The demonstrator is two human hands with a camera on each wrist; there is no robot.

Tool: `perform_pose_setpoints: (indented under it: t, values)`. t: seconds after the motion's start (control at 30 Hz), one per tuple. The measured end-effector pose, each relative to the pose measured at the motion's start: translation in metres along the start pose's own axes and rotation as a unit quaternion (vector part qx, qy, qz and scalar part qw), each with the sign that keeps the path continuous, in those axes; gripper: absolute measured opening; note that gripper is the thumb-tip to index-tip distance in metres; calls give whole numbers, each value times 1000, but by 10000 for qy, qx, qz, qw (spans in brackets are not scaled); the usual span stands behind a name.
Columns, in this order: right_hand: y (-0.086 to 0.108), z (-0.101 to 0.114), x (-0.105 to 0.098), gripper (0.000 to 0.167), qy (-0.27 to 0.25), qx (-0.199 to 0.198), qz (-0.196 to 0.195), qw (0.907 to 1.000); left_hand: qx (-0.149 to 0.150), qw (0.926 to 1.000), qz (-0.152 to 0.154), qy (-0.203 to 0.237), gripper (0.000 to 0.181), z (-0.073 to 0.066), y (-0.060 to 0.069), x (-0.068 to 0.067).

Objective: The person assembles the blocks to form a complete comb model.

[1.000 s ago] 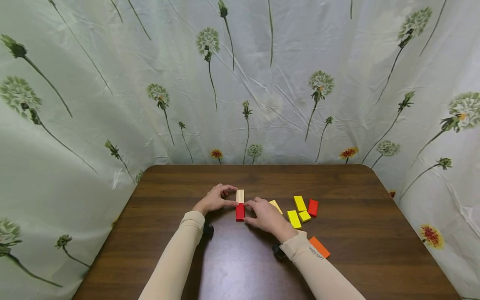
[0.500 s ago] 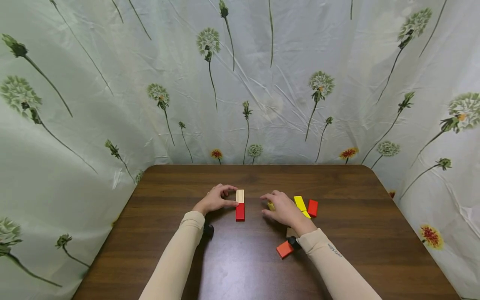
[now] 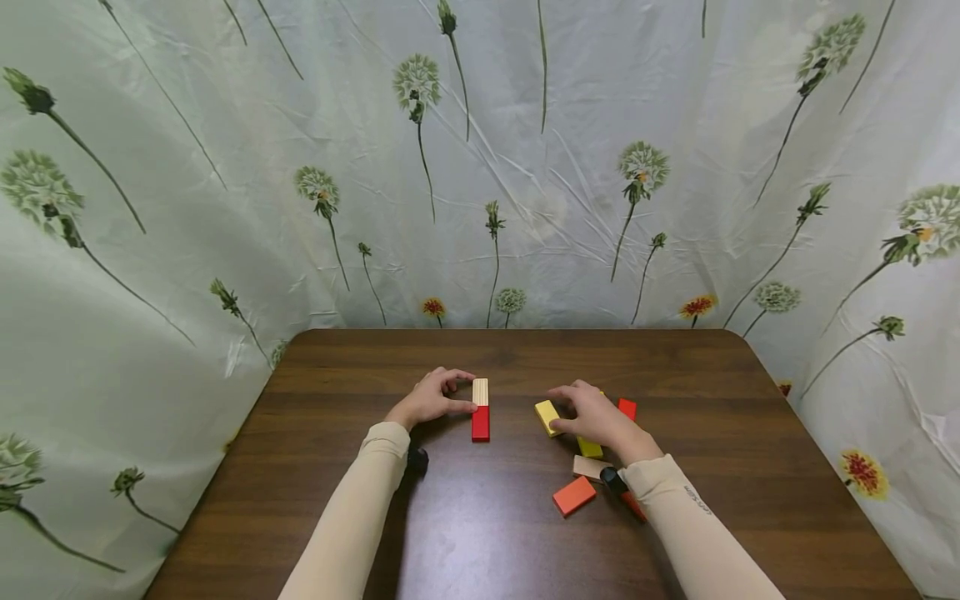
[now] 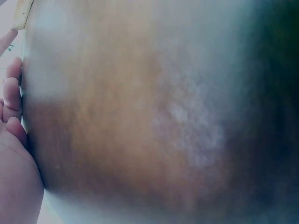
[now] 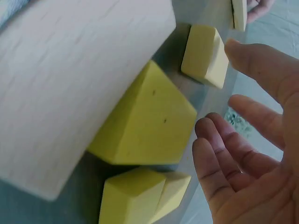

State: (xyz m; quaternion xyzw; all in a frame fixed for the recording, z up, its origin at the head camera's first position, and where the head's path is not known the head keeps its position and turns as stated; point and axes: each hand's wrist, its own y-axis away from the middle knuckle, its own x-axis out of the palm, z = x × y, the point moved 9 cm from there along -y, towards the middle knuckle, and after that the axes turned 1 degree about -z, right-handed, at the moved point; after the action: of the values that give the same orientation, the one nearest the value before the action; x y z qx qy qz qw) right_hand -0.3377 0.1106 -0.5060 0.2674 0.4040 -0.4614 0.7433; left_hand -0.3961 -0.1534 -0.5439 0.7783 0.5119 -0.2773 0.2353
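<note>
In the head view, the left hand (image 3: 431, 398) touches the left side of a plain wooden block (image 3: 481, 392) with thumb and a finger. A red block (image 3: 480, 425) lies end to end with it, nearer the person. The right hand (image 3: 603, 423) hangs with parted fingers above yellow blocks (image 3: 590, 448), its thumb beside a pale yellow block (image 3: 547, 418). In the right wrist view, the right hand (image 5: 254, 154) holds nothing, its thumb close to the pale yellow block (image 5: 201, 56). Fingers of the left hand (image 4: 14, 121) show at the left wrist view's edge.
Near the right wrist lie a wooden block (image 3: 589, 468), an orange block (image 3: 574, 497) and another orange-red block (image 3: 633, 505), partly covered. A red block (image 3: 628, 408) is beyond the right hand. A floral curtain (image 3: 555, 167) hangs behind the brown table (image 3: 337, 367).
The right hand has moved right, away from the red block beside the left hand, uncovering the pale yellow and orange blocks. The left hand has stayed in place.
</note>
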Motion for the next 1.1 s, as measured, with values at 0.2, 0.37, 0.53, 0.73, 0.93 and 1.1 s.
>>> perform_pose_setpoints:
  t: [0.2, 0.37, 0.53, 0.73, 0.93, 1.1]
  values:
    - [2, -4, -1, 56, -31, -27, 2, 10000, 36, 10000, -22, -61, 58, 3, -2, 0]
    - [4, -9, 2, 58, -177, 124, 77, 9997, 57, 10000, -32, -68, 59, 3, -2, 1]
    - [5, -11, 4, 62, -128, 211, 138, 9996, -11, 10000, -39, -48, 58, 3, -2, 0]
    - [5, -11, 5, 63, 62, 200, 135, 9997, 8, 10000, -53, -75, 58, 4, -3, 0]
    - [4, -9, 5, 63, 139, 164, 101, 9997, -13, 9999, -57, -88, 58, 5, -3, 2]
    - [4, -8, 5, 62, 261, 157, 46, 9995, -14, 9999, -64, -76, 58, 4, -2, 2]
